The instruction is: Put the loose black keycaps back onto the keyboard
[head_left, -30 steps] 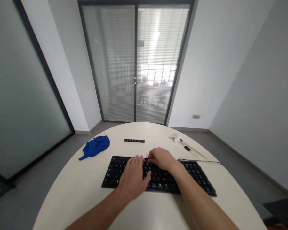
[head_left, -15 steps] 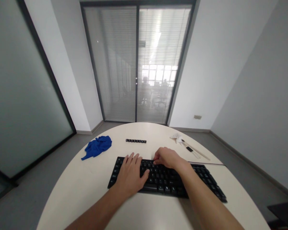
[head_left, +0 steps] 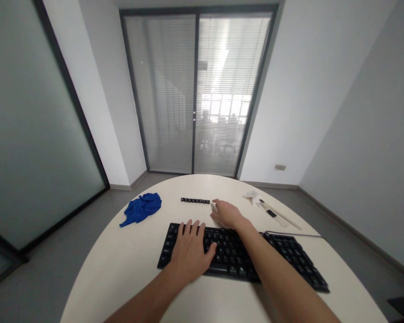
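My left hand [head_left: 191,255] lies flat over the left part of a black keyboard [head_left: 230,260], fingers spread and pressed on its keys. Beyond the keyboard's back edge, my right hand [head_left: 227,213] is over the tabletop. Its index fingertip reaches beside the right end of a straight row of black keycaps [head_left: 195,200]. Thumb and index finger stand apart there, and I see nothing held between them. Anything directly under the fingertips is hidden. The right forearm crosses above the keyboard and covers some of its keys.
A crumpled blue cloth [head_left: 142,209] lies on the left of the round cream table [head_left: 121,273]. On the right are a crumpled white tissue [head_left: 252,196] and thin tools [head_left: 272,214], one with a black part. The keyboard cable [head_left: 298,234] runs off to the right.
My right hand has moved from the keyboard's top row forward to the keycap row's right end, its fingers now more spread. My left hand stays on the keyboard. The whole view has shifted slightly.
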A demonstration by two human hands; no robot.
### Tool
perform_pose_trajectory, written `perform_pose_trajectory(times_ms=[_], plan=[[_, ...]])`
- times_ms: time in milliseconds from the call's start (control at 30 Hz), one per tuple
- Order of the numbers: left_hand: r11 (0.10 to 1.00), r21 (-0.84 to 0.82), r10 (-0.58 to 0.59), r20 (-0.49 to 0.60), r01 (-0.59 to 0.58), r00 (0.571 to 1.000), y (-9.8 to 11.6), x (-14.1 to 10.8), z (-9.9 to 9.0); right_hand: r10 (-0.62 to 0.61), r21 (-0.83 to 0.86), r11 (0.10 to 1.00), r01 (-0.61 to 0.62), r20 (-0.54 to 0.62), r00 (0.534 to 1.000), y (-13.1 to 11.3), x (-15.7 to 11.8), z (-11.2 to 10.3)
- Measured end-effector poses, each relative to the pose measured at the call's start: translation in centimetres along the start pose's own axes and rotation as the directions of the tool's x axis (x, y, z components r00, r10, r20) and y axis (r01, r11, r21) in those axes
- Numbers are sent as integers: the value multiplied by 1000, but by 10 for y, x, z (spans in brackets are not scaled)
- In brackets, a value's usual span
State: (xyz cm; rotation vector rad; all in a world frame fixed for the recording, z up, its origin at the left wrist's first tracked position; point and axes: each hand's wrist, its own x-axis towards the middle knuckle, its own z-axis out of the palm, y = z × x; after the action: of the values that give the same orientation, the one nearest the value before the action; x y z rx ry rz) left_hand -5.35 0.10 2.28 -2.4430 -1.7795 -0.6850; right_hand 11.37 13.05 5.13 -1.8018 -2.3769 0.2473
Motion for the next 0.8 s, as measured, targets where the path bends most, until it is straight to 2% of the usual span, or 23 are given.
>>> perform_pose_trajectory(times_ms=[167,367,467,600,800], plan=[[999,-9,-30,17,30,999,2,1,-3,82,-30,996,-83,-45,996,-15,26,2],[999,-30,-27,7,27,1000,5,2,-2,118,-76,989,-124,-75,990,-32,26,6],[999,-43,-14,-7,13,1000,6,3,-3,120,-89,988,-125,-62,991,-30,18,2],[999,-34,8,9,-8,1000,9,3,-4,85,-65,994,-86,-22,996,-17,0,-6],[1000,-11,17,49,-16,999,15,2,-8,4,84,996,-5,12,1000,12,-40,-7]])
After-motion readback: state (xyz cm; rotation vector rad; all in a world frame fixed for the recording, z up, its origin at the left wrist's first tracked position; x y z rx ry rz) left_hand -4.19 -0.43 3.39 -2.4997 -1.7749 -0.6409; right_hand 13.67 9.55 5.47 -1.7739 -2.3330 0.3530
